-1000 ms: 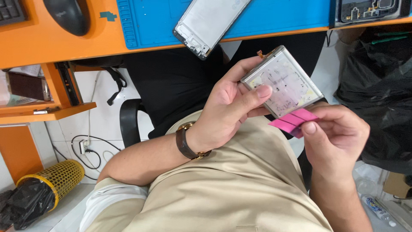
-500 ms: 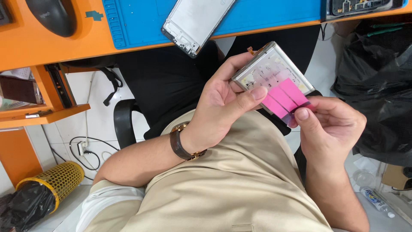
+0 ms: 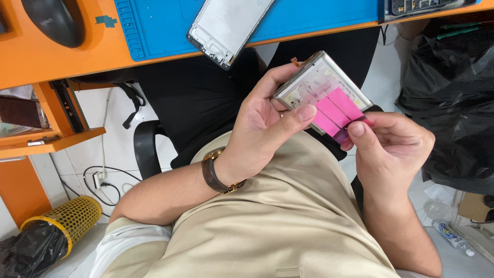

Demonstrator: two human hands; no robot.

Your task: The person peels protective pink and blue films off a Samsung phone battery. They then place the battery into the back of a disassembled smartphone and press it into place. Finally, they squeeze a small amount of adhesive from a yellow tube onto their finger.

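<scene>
1. Flat silver battery is held over the lap, below the orange worktop edge.
2. Left hand is closed around the battery's lower-left end, thumb resting on its face.
3. Right hand pinches the pink adhesive strips at the battery's lower-right edge.
4. Battery's long axis tilts from lower left to upper right; the strips run across it toward the right hand.
5. Phone frame lies on the blue mat, above the battery.

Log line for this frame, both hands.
left hand: holds flat silver battery | right hand: pinches pink adhesive strips on battery
</scene>
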